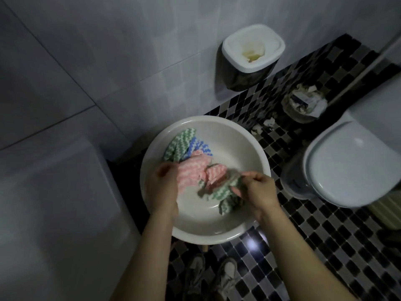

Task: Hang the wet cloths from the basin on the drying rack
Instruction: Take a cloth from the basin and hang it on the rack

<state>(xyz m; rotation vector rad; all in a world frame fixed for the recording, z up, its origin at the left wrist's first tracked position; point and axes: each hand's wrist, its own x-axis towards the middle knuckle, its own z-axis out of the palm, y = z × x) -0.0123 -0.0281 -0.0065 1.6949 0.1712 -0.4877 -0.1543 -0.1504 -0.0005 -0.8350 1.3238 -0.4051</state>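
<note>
Risk of dropping: a wet cloth could be let slip back into the basin or onto the tiled floor if it were lifted by one thin corner, water weight being the likely cause.
Risk of tangling: two cloths could be pulled up together, since the pink cloth and the green cloth were lying bunched and overlapped.
Risk of dripping: the shoes at 6 o'clock could be wetted, it was judged, if a cloth were carried out unwrung.
Cloth look: zigzag-striped cloths were seen, crumpled and limp; a second green cloth and a blue cloth were heaped toward 11 o'clock inside the basin.
Cloth place: all cloths were held within the basin; no drying rack was shown.
Left hand: fingers were curled closed on the pink cloth's edge at 9 o'clock.
Right hand: fingers were pinched shut on the green cloth at 4 o'clock.
</note>
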